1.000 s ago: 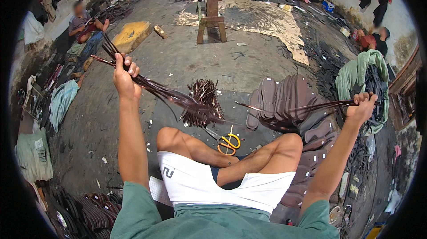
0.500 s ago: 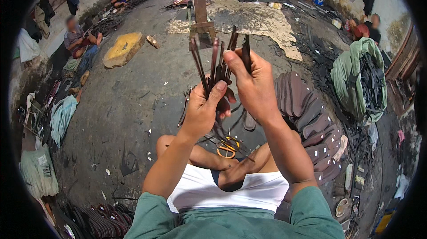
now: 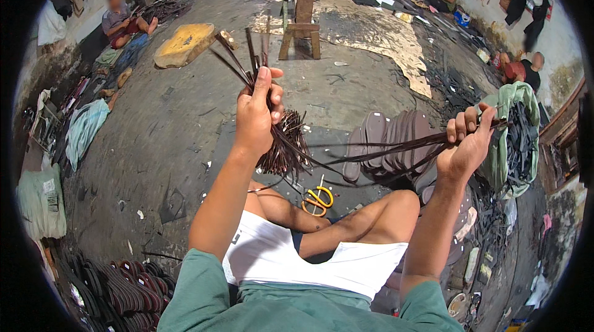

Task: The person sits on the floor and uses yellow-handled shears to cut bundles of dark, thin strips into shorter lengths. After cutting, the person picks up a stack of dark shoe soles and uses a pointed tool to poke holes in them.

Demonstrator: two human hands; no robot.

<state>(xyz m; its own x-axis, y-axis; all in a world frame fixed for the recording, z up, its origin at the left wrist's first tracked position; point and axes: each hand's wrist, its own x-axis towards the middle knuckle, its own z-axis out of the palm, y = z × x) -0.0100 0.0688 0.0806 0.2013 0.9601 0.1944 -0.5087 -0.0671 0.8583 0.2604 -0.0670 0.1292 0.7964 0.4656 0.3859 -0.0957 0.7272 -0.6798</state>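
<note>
While the floor [image 3: 185, 122] is spreading grey and littered under everything, the person is sitting cross-legged on it in white shorts and a green shirt. A stool [image 3: 301, 20] is standing well ahead, with a yellowish slab [image 3: 184, 42] lying to its left. A green sack [image 3: 513, 128] is sagging open at the right, dark straps spilling inside it. A row of sandal soles [image 3: 387, 140] is lying on a dark mat just beyond the knees, and more soles [image 3: 124, 285] are piling at the lower left. Other people are sitting along the far walls.

Both arms are reaching out from the lower edge. The left hand [image 3: 258, 115] is raised, its grip closing tight around a bundle of strips [image 3: 281, 146]; the thin ends are fanning up above the fist and the thicker ends are hanging in a dark tuft below it, over the mat. The right hand [image 3: 467, 143] is out to the right, its grip wrapping a few long strips [image 3: 383, 149] that are stretching across from the bundle, near the sack. Scissors [image 3: 318, 198] with yellow handles are lying on the mat between the knees, below the strips.
</note>
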